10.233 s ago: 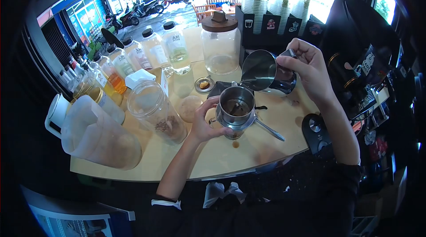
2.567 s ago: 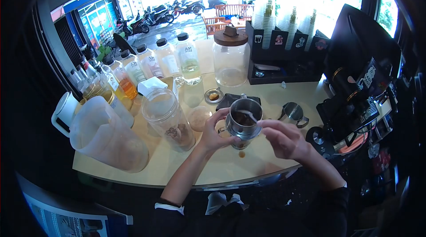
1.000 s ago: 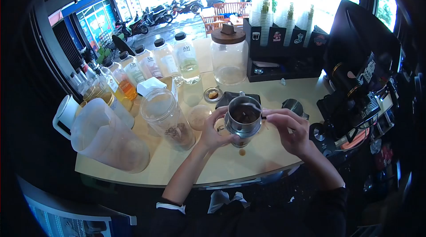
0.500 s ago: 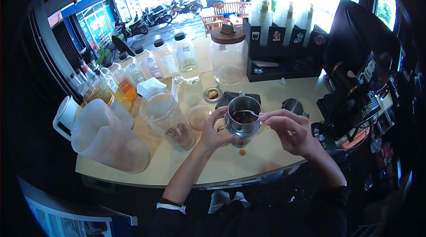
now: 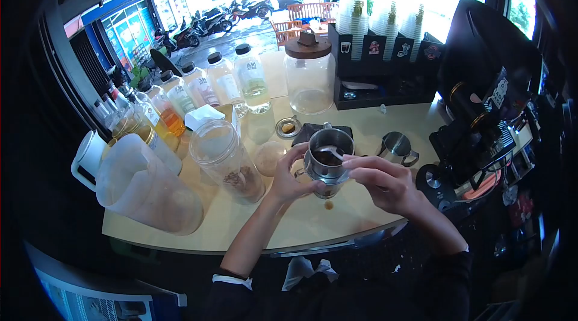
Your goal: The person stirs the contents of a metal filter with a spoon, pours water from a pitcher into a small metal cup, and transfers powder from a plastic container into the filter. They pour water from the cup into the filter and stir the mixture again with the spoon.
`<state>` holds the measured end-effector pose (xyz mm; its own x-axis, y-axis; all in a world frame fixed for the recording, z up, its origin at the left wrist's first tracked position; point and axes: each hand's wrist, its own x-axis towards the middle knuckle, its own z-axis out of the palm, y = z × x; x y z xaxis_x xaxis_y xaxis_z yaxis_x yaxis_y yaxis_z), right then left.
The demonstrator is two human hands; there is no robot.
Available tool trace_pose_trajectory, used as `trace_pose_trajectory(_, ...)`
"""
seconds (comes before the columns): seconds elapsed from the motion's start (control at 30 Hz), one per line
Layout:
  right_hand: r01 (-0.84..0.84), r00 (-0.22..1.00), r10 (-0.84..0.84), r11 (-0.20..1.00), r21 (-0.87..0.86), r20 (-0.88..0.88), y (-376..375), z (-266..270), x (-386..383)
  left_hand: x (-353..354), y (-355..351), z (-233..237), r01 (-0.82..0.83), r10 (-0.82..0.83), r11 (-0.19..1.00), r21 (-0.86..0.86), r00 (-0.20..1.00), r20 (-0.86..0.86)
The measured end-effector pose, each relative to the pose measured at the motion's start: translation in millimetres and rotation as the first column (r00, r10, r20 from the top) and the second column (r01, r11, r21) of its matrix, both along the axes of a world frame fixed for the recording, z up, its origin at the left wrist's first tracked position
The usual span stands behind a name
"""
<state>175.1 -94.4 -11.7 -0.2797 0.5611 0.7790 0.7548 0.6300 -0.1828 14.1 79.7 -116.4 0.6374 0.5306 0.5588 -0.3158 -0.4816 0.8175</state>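
Note:
My left hand point(image 5: 291, 178) is wrapped round the left side of a metal cup-shaped filter point(image 5: 332, 170), which stands upright on a glass vessel point(image 5: 330, 189). Dark contents show inside the filter. Between the fingertips of my right hand point(image 5: 385, 181) is a spoon point(image 5: 335, 152), its bowl dipped into the filter. A dark cloth point(image 5: 310, 132) lies just behind, beside a round metal lid point(image 5: 288, 127). A clear round lid point(image 5: 270, 158) rests left of the filter.
Left are a tall clear jar point(image 5: 235, 170), a large plastic pitcher point(image 5: 150, 191) and a row of bottles point(image 5: 253, 83). A lidded glass jar point(image 5: 309, 83) and black cup rack point(image 5: 385, 74) stand behind. Right are a metal jug point(image 5: 395, 148) and black machine point(image 5: 475, 116).
My right hand has shifted left and slightly down with the spoon, whose bowl is further left inside the filter. More of the metal jug now shows. My left hand stays in place.

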Motion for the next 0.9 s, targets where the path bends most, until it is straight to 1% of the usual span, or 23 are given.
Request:
trace_pose_trajectory(0.07,-0.027,0.994,0.023,0.999,-0.034,-0.107,-3.8,-1.4,-3.3,0.2,1.5,-3.4,-0.004,0.004,1.0,0.0,1.0,-0.001)
trace_pose_trajectory(0.1,-0.029,0.994,0.026,0.999,-0.032,-0.111,-3.1,-2.1,-2.1,0.4,1.9,-3.7,-0.002,0.002,1.0,-0.002,1.0,0.0)
trace_pose_trajectory(0.17,0.08,0.991,-0.08,0.997,0.0,-0.108,-1.1,-4.9,1.6,0.5,0.0,-2.3,0.007,-0.007,1.0,-0.022,1.0,0.005)
trace_pose_trajectory(0.23,0.087,0.988,-0.088,0.996,-0.014,-0.128,-1.1,-5.2,0.4,1.6,-1.0,-1.5,0.02,-0.02,0.999,-0.04,1.0,0.016)
trace_pose_trajectory(0.3,0.032,0.981,-0.052,0.994,-0.108,-0.187,-5.5,-0.2,-6.6,1.5,-2.0,-0.8,0.022,-0.021,0.999,-0.042,0.999,0.042)
trace_pose_trajectory(0.43,0.08,0.967,-0.111,0.987,-0.143,-0.227,-8.0,5.6,-6.2,2.1,-7.4,4.6,0.047,-0.041,0.996,-0.078,0.996,0.074)
trace_pose_trajectory(0.5,0.129,0.977,-0.142,0.987,-0.091,-0.159,-2.5,7.7,-4.0,3.5,-4.5,3.5,0.04,-0.039,0.999,-0.024,0.997,0.069)
trace_pose_trajectory(0.6,0.159,0.977,-0.175,0.978,-0.134,-0.119,-6.5,15.9,-10.7,3.8,-2.4,-0.6,0.037,-0.036,0.999,-0.016,0.997,0.068)
trace_pose_trajectory(0.63,0.169,0.975,-0.186,0.975,-0.14,-0.118,-8.5,16.4,-13.7,3.5,-1.8,-1.0,0.048,-0.046,0.999,-0.023,0.997,0.068)
trace_pose_trajectory(0.7,0.186,0.951,-0.229,0.96,-0.21,-0.206,-12.6,16.4,-19.6,3.6,0.0,2.8,0.002,-0.008,0.997,0.078,0.997,0.072)
trace_pose_trajectory(0.73,0.195,0.949,-0.241,0.956,-0.219,-0.204,-12.9,16.3,-20.9,3.6,0.0,6.6,0.012,-0.017,0.998,0.068,0.997,0.072)
trace_pose_trajectory(0.8,0.254,0.929,-0.286,0.955,-0.156,-0.236,-13.1,14.9,-22.7,1.5,-3.3,16.4,-0.09,0.071,0.966,0.243,0.994,0.087)
trace_pose_trajectory(0.83,0.259,0.928,-0.293,0.951,-0.167,-0.229,-14.6,14.3,-24.9,-0.7,-6.0,20.5,-0.087,0.068,0.969,0.23,0.994,0.09)
trace_pose_trajectory(0.9,0.238,0.936,-0.281,0.949,-0.205,-0.214,-15.3,16.5,-29.4,-5.3,-11.1,28.4,-0.169,0.151,0.961,0.221,0.984,0.096)
